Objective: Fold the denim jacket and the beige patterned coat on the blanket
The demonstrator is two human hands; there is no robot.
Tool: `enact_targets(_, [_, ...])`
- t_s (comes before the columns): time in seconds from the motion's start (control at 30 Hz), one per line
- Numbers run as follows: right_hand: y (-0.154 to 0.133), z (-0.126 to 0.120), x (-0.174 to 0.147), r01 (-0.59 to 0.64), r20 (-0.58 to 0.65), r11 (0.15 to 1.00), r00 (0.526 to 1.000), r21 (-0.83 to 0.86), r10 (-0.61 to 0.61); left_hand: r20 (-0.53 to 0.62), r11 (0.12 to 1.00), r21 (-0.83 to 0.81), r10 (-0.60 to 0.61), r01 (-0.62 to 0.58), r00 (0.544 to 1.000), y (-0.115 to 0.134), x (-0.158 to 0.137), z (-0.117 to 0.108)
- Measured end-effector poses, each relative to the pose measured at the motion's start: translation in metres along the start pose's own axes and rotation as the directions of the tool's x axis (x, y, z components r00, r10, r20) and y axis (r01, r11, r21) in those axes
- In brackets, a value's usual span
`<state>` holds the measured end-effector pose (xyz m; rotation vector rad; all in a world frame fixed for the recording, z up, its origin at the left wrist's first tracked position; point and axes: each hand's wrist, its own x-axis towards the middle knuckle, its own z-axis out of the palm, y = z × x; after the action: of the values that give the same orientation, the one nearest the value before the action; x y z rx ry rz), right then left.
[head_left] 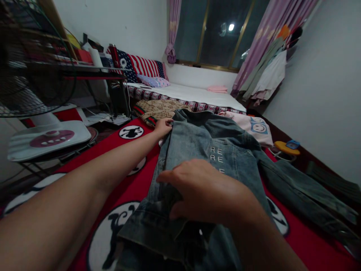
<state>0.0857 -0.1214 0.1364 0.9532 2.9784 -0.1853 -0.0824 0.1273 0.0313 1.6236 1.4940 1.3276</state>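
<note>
A blue denim jacket (pixel 188 139) with white lettering lies spread on a red cover (pixel 152 146) with round white-and-black patterns. Its right-hand sleeve (pixel 304 188) stretches out to the right, while folded denim lies near me at the bottom. At the jacket's far left edge, my left hand (pixel 163 128) pinches the cloth, with the arm reaching forward. My right hand (pixel 200 188) hovers over the nearer part of the jacket, thumb and forefinger apart, and covers some of the lettering. Its other fingers are partly hidden.
Beyond the jacket lie a brown patterned cloth (pixel 160 109) and a pink garment (pixel 251 128) with a smiley print. A fan (pixel 47 131) stands on a stool at left, beside a cluttered desk (pixel 96 71). At right is a yellow stool (pixel 286 148).
</note>
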Motion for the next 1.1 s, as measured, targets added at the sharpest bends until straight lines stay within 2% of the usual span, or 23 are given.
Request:
enact_targets(0.07, [0.002,0.005,0.009,0.031,0.065,0.999,0.997,-0.008,-0.030,0.022,0.998,0.046,0.035,-0.036,0.999,-0.002,-0.007,-0.012])
enact_targets(0.13, [0.009,0.006,0.015,0.054,0.072,0.996,0.996,0.069,-0.059,0.082,0.990,0.108,0.078,-0.087,0.994,-0.002,-0.018,-0.024])
enact_targets(0.2, [0.020,0.001,0.015,0.056,-0.007,0.978,0.998,0.201,-0.056,0.202,0.976,0.172,0.099,-0.135,0.974,-0.001,-0.033,-0.034])
enact_targets(0.27, [0.032,-0.007,0.010,0.037,-0.123,0.950,0.992,0.309,0.002,0.384,0.966,0.206,0.064,-0.153,0.921,0.003,-0.054,-0.047])
enact_targets(0.33, [0.043,-0.015,0.003,0.013,-0.202,0.926,0.977,0.378,0.069,0.581,0.969,0.215,-0.031,-0.117,0.813,0.013,-0.080,-0.062])
enact_targets(0.4, [0.052,-0.021,-0.005,-0.013,-0.224,0.898,0.967,0.439,0.123,0.753,0.969,0.241,-0.145,-0.064,0.642,0.031,-0.108,-0.080])
enact_targets(0.47, [0.059,-0.026,-0.011,-0.044,-0.216,0.862,0.960,0.504,0.175,0.867,0.959,0.278,-0.229,-0.049,0.441,0.056,-0.137,-0.099])
enact_targets(0.5, [0.062,-0.027,-0.013,-0.060,-0.211,0.842,0.957,0.535,0.202,0.898,0.949,0.305,-0.258,-0.082,0.357,0.068,-0.151,-0.108])
enact_targets(0.53, [0.064,-0.028,-0.015,-0.072,-0.205,0.823,0.953,0.564,0.224,0.914,0.934,0.324,-0.268,-0.149,0.305,0.080,-0.167,-0.115])
enact_targets(0.57, [0.066,-0.029,-0.016,-0.080,-0.202,0.805,0.949,0.588,0.242,0.913,0.909,0.349,-0.275,-0.229,0.300,0.089,-0.182,-0.120])
enact_targets(0.6, [0.068,-0.029,-0.017,-0.084,-0.199,0.790,0.946,0.607,0.254,0.898,0.868,0.381,-0.265,-0.320,0.350,0.095,-0.197,-0.124])
enact_targets(0.67, [0.070,-0.030,-0.019,-0.085,-0.198,0.769,0.943,0.634,0.268,0.849,0.767,0.448,-0.205,-0.459,0.488,0.098,-0.227,-0.125])
enact_targets(0.73, [0.071,-0.030,-0.020,-0.082,-0.200,0.756,0.941,0.649,0.273,0.792,0.700,0.506,-0.146,-0.504,0.593,0.094,-0.249,-0.122])
enact_targets(0.77, [0.071,-0.030,-0.021,-0.084,-0.200,0.752,0.939,0.654,0.279,0.770,0.694,0.519,-0.128,-0.498,0.624,0.091,-0.255,-0.120])
enact_targets(0.9, [0.072,-0.032,-0.024,-0.090,-0.234,0.709,0.908,0.700,0.347,0.721,0.758,0.498,-0.093,-0.421,0.687,0.099,-0.259,-0.121])
enact_targets(1.0, [0.075,-0.034,-0.027,-0.064,-0.302,0.658,0.853,0.750,0.427,0.679,0.694,0.575,-0.108,-0.434,0.727,0.103,-0.260,-0.126])
enact_targets(1.07, [0.078,-0.034,-0.027,-0.033,-0.349,0.640,0.816,0.768,0.461,0.691,0.617,0.623,-0.144,-0.481,0.708,0.091,-0.269,-0.127])
enact_targets(1.1, [0.079,-0.033,-0.027,-0.015,-0.366,0.633,0.806,0.774,0.466,0.711,0.607,0.620,-0.166,-0.497,0.684,0.082,-0.276,-0.126])
